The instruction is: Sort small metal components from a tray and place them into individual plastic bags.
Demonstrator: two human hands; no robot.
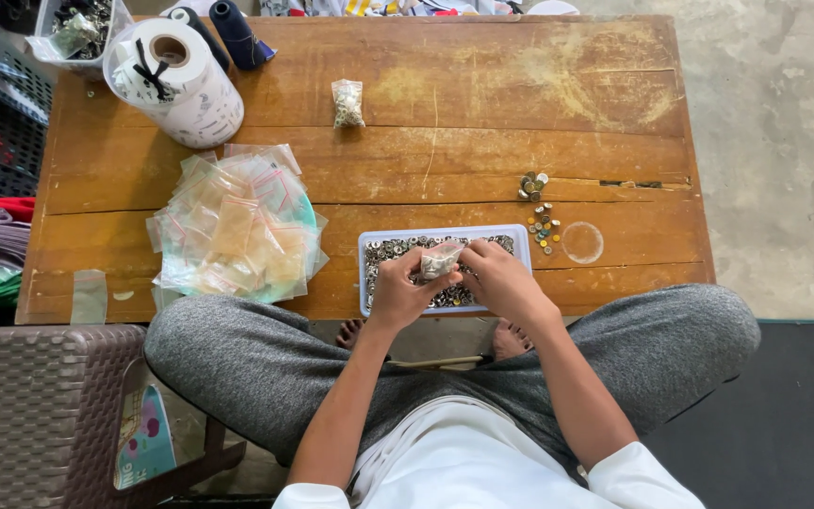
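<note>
Head view: left hand [398, 290] & right hand [499, 280] both pinch a small filled bag [440, 259] right over the white tray [366, 243], prob. so spilled buttons drop back in.

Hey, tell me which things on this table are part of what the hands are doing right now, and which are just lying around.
In use:
left hand and right hand, both holding a small filled bag
white tray of small metal pieces under them

Lying about:
pile of empty clear bags
filled bag farther back
loose metal pieces
white tape roll
dark thread spools
</note>
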